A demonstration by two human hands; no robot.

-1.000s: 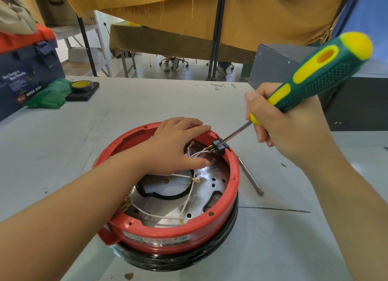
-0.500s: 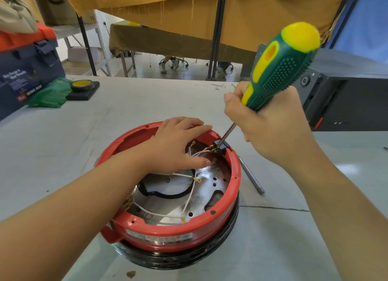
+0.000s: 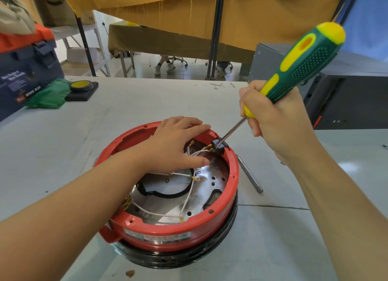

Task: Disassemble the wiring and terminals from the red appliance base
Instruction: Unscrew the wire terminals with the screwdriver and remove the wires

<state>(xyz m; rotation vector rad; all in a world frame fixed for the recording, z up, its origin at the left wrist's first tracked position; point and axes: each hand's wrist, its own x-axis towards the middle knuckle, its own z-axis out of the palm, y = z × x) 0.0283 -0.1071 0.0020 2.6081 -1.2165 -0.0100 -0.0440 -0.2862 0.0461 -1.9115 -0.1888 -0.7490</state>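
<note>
The red base (image 3: 168,228) sits near the front edge of the tabletop (image 3: 63,150). The left hand (image 3: 174,144) lies flat with spread fingers on its far rim. The right hand (image 3: 273,121) grips the screwdriver (image 3: 294,66), tip at the black connector (image 3: 218,146). If the tip slips, it may cut the white wires (image 3: 189,194) or hit the left fingers.

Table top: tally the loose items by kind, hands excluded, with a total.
Appliance base: 1
Screwdriver, gripped by the right hand: 1
Metal rod lying beside the base: 1
Tape roll on a black pad: 1 each, 2
Green bag: 1
Toolbox: 1
Dark case at right: 1
Total: 8
</note>
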